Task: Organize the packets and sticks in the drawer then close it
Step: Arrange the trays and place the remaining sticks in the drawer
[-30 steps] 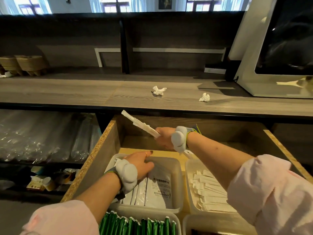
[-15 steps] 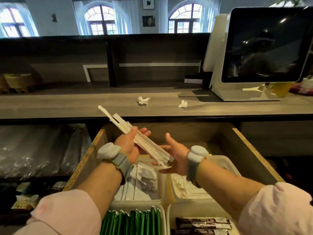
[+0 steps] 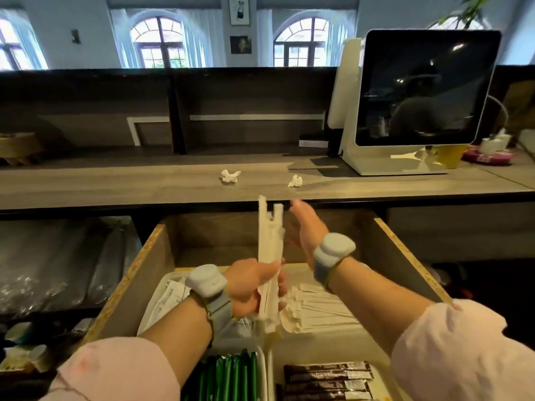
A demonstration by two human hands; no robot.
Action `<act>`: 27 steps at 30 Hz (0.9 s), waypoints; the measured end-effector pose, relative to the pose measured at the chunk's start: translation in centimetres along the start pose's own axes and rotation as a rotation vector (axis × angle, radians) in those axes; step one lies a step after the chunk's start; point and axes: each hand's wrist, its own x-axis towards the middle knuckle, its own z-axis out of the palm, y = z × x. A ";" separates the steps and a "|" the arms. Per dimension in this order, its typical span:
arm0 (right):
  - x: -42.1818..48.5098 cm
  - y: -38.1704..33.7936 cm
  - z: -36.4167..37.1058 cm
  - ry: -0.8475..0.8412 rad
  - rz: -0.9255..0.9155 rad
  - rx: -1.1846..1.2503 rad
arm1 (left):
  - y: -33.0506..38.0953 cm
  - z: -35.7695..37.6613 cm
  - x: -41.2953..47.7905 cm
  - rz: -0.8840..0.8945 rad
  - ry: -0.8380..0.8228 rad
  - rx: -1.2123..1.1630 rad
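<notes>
My left hand (image 3: 254,287) is closed around the lower part of a bundle of white paper-wrapped sticks (image 3: 269,238), held upright above the open wooden drawer (image 3: 139,273). My right hand (image 3: 304,224) is open, fingers spread, just right of the bundle's top and not gripping it. Below, clear trays hold white packets (image 3: 170,296) at the left, more white sticks (image 3: 321,311) at the right, green sticks (image 3: 231,377) at the front left and brown sticks (image 3: 327,380) at the front right.
A grey wooden counter (image 3: 115,183) runs above the drawer with two crumpled paper scraps (image 3: 230,175) on it. A white point-of-sale screen (image 3: 419,91) stands at the right. Plastic-wrapped cup stacks (image 3: 58,264) lie on the shelf left of the drawer.
The stick bundle passed from my right hand to my left hand and turned from slanted to upright. My right hand let go and opened. The view tilted up.
</notes>
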 end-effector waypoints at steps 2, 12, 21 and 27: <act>1.0 -1.5 -1.3 -0.056 -0.131 -0.085 | -1.1 0.2 -0.4 -0.116 -0.119 0.112; 0.7 0.7 -3.6 -0.302 0.102 -0.266 | -1.5 0.2 0.1 -0.277 -0.216 -0.001; -1.1 -0.7 -5.9 -0.230 0.081 -0.342 | -1.3 3.7 3.0 -0.286 -0.236 0.406; -2.3 -0.3 -8.3 -0.418 -0.272 -1.486 | -0.4 5.6 5.1 -0.045 -0.078 1.061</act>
